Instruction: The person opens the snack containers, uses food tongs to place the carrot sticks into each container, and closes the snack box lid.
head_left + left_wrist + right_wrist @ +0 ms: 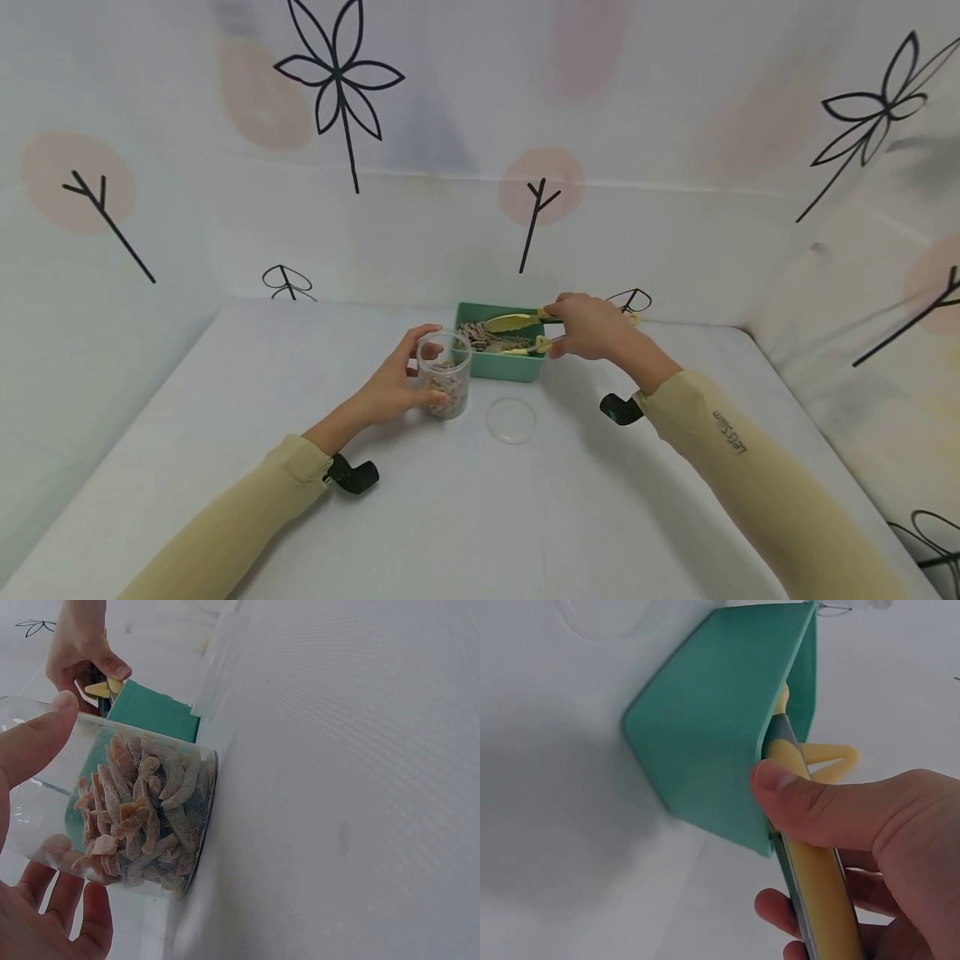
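My left hand [397, 379] grips a clear round jar [52, 802] that stands lidless on the table, thumb on one side and fingers on the other. Pale brown dried strips [139, 817] fill its lower part. With my right hand [592, 327] I hold yellow-handled tongs [817, 885], thumb along one arm and fingers round the other. The yellow tong heads [512, 322] are spread apart inside a green rectangular box [504, 367]. More of the strips [474, 335] lie in that box, mostly at its left end. Whether the tongs touch them cannot be told.
A clear round lid [512, 420] lies flat on the white-covered table [480, 517], just in front of the box. Behind the box rises a white patterned cloth wall [420, 233]. Another such wall bounds the right side.
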`<state>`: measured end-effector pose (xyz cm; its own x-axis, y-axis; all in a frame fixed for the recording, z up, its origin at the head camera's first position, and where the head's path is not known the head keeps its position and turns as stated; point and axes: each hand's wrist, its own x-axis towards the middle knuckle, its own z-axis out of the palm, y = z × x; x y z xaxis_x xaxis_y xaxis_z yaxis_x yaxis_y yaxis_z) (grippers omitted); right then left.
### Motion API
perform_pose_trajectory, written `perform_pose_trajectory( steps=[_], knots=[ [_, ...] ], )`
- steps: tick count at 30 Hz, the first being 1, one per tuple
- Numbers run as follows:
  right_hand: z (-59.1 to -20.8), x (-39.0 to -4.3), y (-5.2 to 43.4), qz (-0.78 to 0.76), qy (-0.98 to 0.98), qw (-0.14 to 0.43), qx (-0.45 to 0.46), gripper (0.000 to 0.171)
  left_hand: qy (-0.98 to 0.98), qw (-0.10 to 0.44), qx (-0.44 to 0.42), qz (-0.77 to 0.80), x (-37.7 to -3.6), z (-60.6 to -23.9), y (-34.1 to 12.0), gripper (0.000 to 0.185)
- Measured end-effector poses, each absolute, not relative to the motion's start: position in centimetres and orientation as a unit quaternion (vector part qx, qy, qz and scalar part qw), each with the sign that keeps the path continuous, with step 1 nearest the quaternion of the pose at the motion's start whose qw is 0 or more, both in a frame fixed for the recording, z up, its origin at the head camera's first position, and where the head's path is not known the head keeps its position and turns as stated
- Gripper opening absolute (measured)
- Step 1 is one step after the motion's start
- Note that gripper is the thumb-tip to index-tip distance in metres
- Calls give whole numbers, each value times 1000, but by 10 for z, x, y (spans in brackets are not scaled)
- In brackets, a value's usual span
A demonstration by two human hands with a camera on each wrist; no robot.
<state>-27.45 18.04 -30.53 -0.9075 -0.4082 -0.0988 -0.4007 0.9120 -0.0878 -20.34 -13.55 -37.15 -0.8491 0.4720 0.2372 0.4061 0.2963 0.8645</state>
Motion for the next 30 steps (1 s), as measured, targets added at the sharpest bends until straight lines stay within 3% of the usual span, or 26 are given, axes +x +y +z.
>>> perform_pose_trajectory(
  steps=[16, 30],
  knots=[
    [-316, -272, 174, -63, 976, 9, -210, 45, 806, 31, 264, 528, -206, -373, -135, 94],
    [-321, -270, 188, -115, 972, -13, -203, 41, 808, 31, 266, 524, -210, -380, -135, 95]
  ],
)
